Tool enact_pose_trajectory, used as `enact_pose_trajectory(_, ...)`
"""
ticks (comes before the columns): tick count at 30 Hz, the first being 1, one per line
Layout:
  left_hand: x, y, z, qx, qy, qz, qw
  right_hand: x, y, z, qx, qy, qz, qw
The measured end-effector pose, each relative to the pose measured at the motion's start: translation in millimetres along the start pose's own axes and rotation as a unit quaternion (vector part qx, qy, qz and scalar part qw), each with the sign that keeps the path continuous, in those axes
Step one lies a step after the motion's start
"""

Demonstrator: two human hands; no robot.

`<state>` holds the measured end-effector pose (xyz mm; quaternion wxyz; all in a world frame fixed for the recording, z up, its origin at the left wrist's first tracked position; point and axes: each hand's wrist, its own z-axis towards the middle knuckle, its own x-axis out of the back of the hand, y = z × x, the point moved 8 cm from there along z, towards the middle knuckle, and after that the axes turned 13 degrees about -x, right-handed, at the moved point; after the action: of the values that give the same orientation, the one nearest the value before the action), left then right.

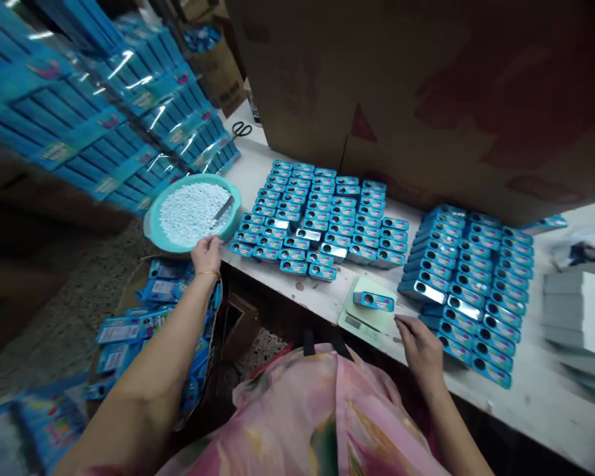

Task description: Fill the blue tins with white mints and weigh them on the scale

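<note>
Left hand (207, 256): arm stretched forward and left; fingers bent, beside the near rim of a teal basin (151, 231) of white pellets (188, 215); whether they pinch anything, cannot tell. Right hand (422, 350): palm down, thumb near forefinger; grip unclear. Just left of its fingertips: one blue box (375, 301), resting on a pale green scale (373, 321).

A tin (375, 301) is resting on a scale (361, 326), rows of tins (318, 215) standing behind it, more rows (469, 270) right, a basin (149, 227) far left.
</note>
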<state>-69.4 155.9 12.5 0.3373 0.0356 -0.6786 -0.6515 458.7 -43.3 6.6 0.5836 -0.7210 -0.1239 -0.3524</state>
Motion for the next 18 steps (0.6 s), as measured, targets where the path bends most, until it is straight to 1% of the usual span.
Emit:
enact_pose_trajectory(1,-1.1,-6,4,-0.001,-0.005,0.009,1.0,-8,-9,-4,0.01,-0.023,0.009,1.0)
enact_pose_trajectory(3,-7.9,-20,2,-0.005,-0.013,0.016,1.0,-31,-33,-15,0.031,-0.094,0.023,0.995)
enact_pose_trajectory(5,-15.9,-33,-2,-0.024,-0.027,0.048,0.998,-68,-56,-24,0.035,-0.195,0.015,0.98)
enact_pose_trajectory(7,-15.3,-39,2,-0.075,-0.013,0.11,0.991,-108,-69,-27,0.033,-0.27,-0.029,0.962)
enact_pose_trajectory(8,-12.2,-39,9,-0.111,-0.001,0.147,0.983,-127,-72,-24,0.033,-0.283,-0.061,0.957)
enact_pose_trajectory(10,-1.7,-37,30,-0.171,0.024,0.216,0.961,-161,-71,-16,0.046,-0.286,-0.14,0.947)
enact_pose_trajectory(12,12.1,-35,57,-0.196,0.032,0.28,0.939,-193,-64,-8,0.058,-0.289,-0.226,0.928)
enact_pose_trajectory(13,19.5,-36,71,-0.192,0.028,0.315,0.929,-207,-59,-5,0.066,-0.296,-0.263,0.916)
enact_pose_trajectory(15,32.2,-43,98,-0.157,0.0,0.386,0.909,-232,-49,-2,0.091,-0.311,-0.299,0.897)
enact_pose_trajectory(16,36.4,-50,109,-0.131,-0.022,0.413,0.901,-241,-46,1,0.101,-0.306,-0.299,0.898)
enact_pose_trajectory(18,38.6,-69,127,-0.068,-0.078,0.447,0.889,-252,-39,6,0.103,-0.295,-0.291,0.904)
